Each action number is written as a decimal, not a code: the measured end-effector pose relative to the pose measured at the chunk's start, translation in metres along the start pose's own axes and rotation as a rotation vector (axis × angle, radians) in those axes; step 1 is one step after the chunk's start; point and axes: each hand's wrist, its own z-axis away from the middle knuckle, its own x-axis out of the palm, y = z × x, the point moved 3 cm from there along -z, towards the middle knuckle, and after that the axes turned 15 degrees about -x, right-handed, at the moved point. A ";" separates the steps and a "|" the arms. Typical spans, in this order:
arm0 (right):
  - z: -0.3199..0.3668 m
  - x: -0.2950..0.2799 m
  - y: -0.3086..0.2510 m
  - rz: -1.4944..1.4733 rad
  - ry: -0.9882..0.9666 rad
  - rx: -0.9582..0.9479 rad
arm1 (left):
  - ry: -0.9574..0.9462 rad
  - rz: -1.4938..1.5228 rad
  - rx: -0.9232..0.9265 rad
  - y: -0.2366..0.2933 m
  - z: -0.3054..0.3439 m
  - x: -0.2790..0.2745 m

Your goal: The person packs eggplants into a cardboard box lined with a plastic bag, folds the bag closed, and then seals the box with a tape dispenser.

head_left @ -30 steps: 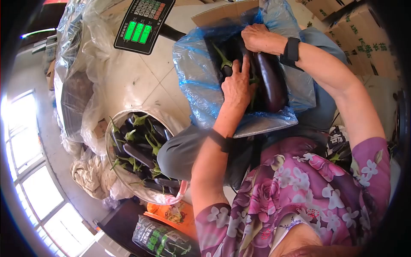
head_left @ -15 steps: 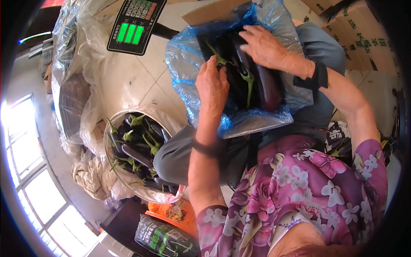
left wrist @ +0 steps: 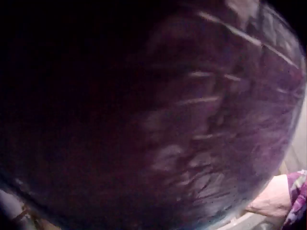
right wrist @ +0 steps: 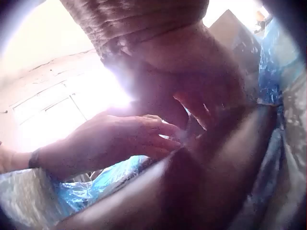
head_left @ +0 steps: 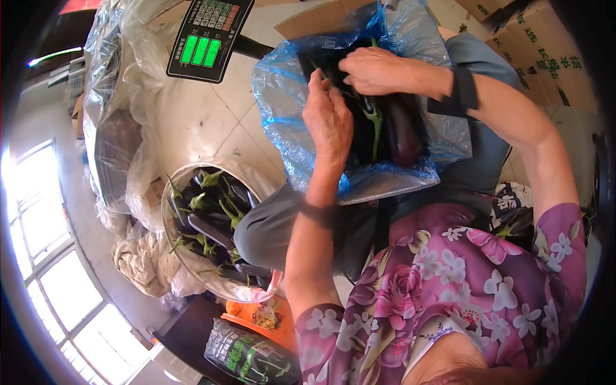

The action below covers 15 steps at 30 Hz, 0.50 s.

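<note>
In the head view, a cardboard carton (head_left: pixel 324 17) lined with blue plastic (head_left: pixel 282 122) holds several dark, glossy eggplants (head_left: pixel 405 138). My left hand (head_left: pixel 328 122) is over the carton's left side, fingers and thumb bent around the stem end of an eggplant. From the right, my right hand (head_left: pixel 375 70) reaches across, its fingers curled down on an eggplant close to the left fingertips. In the right wrist view, the left hand (right wrist: pixel 110 139) and the right fingers (right wrist: pixel 194 108) meet over the eggplants. A dark purple surface (left wrist: pixel 206 110) fills most of the left wrist view.
A scale display (head_left: pixel 206 48) with green digits stands beyond the carton. On the left is a round basket (head_left: pixel 168 221) of eggplants. Clear plastic sheeting (head_left: pixel 138 122) hangs at far left. An orange bag (head_left: pixel 266 321) and a green-printed bag (head_left: pixel 247 356) lie below; cardboard boxes (head_left: pixel 545 64) stand right.
The left hand has moved left from the middle eggplants to a stem at the left side. The right hand lifted with spread fingers, then came left and curled down beside it.
</note>
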 end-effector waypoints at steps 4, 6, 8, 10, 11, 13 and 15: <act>-0.048 0.019 0.001 -0.073 -0.066 0.037 | 0.170 0.067 0.089 -0.022 -0.008 -0.004; -0.059 0.023 -0.005 -0.059 -0.097 0.088 | 0.142 0.078 0.085 -0.023 -0.010 -0.009; -0.060 0.022 -0.007 -0.269 -0.255 0.303 | 0.116 0.094 0.079 -0.027 -0.012 -0.011; -0.071 0.034 0.008 -0.308 -0.264 0.365 | 0.079 0.242 0.053 -0.036 -0.015 -0.006; -0.078 0.045 0.012 -0.235 -0.241 0.357 | 0.073 0.248 0.054 -0.039 -0.017 -0.005; -0.078 0.053 0.000 -0.134 -0.171 0.399 | 0.023 0.478 -0.009 -0.040 -0.022 -0.005; -0.073 0.051 0.003 -0.221 -0.157 0.431 | 0.031 0.623 -0.136 -0.043 -0.022 -0.005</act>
